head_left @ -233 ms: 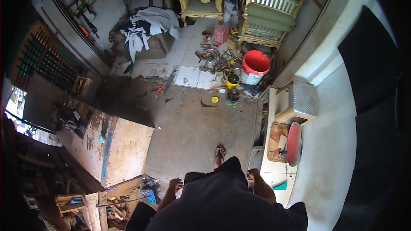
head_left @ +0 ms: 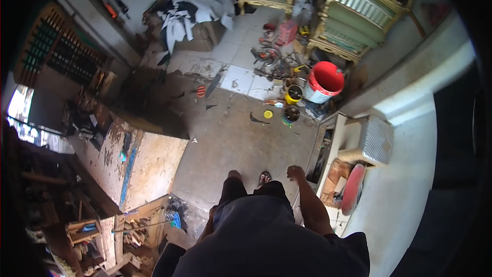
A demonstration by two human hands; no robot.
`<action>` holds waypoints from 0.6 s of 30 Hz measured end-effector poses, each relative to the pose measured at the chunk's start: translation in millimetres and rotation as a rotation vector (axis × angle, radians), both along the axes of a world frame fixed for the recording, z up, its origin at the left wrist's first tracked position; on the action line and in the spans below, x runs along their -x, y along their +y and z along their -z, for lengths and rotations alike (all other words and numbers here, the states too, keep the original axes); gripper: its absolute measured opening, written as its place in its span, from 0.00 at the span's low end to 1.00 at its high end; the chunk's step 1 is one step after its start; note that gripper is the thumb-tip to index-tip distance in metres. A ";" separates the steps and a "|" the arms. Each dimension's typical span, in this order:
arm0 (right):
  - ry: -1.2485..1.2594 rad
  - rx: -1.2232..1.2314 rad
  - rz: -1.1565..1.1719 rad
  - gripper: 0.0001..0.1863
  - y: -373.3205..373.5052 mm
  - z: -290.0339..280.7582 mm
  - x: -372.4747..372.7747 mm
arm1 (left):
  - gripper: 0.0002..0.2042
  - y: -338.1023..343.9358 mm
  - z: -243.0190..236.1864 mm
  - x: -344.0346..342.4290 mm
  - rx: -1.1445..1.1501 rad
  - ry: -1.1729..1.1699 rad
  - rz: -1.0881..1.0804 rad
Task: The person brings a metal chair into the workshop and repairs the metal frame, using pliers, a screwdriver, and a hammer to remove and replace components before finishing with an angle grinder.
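My right hand point(head_left: 295, 173) is held out ahead of my right hip, above the bare concrete floor point(head_left: 230, 146). Its fingers are curled in, and nothing shows in them. Low beside my left hip is my left hand point(head_left: 211, 212), mostly hidden by my dark shirt point(head_left: 261, 233); its fingers cannot be made out. One sandalled foot point(head_left: 264, 178) shows below me, with my left knee point(head_left: 234, 174) raised beside it. Nearest my right hand is a low ledge with a red cushion-like piece point(head_left: 353, 189) and a woven-covered stool point(head_left: 376, 141).
A worn workbench point(head_left: 159, 161) stands left, over shelves of wood scraps point(head_left: 136, 228). Ahead are orange-handled scissors point(head_left: 201, 91), a yellow lid point(head_left: 268, 114), a red-and-white bucket point(head_left: 324, 82), scattered tools point(head_left: 266, 56), a cloth-draped armchair point(head_left: 205, 13) and gilded chairs point(head_left: 351, 15).
My right hand has swung forward, away from my hip. My left hand has drawn back against my side. My left knee has come into view, and the room has shifted and tilted in view.
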State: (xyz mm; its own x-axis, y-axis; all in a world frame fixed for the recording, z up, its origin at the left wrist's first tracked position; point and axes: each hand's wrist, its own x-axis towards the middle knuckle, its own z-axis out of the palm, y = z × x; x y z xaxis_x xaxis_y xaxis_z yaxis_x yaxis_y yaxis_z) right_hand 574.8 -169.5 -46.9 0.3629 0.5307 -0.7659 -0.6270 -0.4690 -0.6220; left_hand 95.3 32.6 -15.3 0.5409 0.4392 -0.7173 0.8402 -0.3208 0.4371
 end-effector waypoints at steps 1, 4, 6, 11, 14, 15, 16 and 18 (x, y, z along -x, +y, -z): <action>0.010 0.012 -0.016 0.08 55.9 -15.8 7.2 | 0.18 14.4 -6.1 29.8 -0.001 0.080 -0.128; -0.244 -0.195 -0.218 0.18 144.7 -34.3 -18.1 | 0.18 52.6 8.1 36.6 0.080 0.086 -0.660; -0.191 -0.106 -0.208 0.14 168.5 -29.9 -68.1 | 0.18 82.7 13.3 9.6 0.070 0.108 -0.459; -0.505 0.109 -0.323 0.05 169.6 -9.0 -173.6 | 0.16 189.4 3.4 -105.9 -0.122 -0.105 0.029; -0.020 0.289 -0.241 0.06 228.7 -12.0 -60.0 | 0.13 234.3 -33.0 -36.0 0.551 -0.450 -1.314; 0.024 0.333 -0.246 0.06 229.0 -15.2 -63.1 | 0.14 263.0 -43.7 -62.2 0.559 -0.396 -1.389; 0.073 0.353 -0.273 0.06 235.3 -16.7 -55.7 | 0.13 284.8 -54.4 -63.9 0.494 -0.478 -1.355; 0.061 0.367 -0.431 0.08 249.8 -12.7 -62.1 | 0.11 326.1 -72.8 -89.5 0.441 -0.561 -1.412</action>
State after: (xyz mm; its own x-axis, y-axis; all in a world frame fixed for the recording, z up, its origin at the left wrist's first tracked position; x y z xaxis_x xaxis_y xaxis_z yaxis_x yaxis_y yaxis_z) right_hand 636.9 80.3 -34.2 0.1214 0.3158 -0.9410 -0.3606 -0.8692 -0.3382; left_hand 184.8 358.7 57.4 0.1237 0.6173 -0.7769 0.0457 0.7786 0.6259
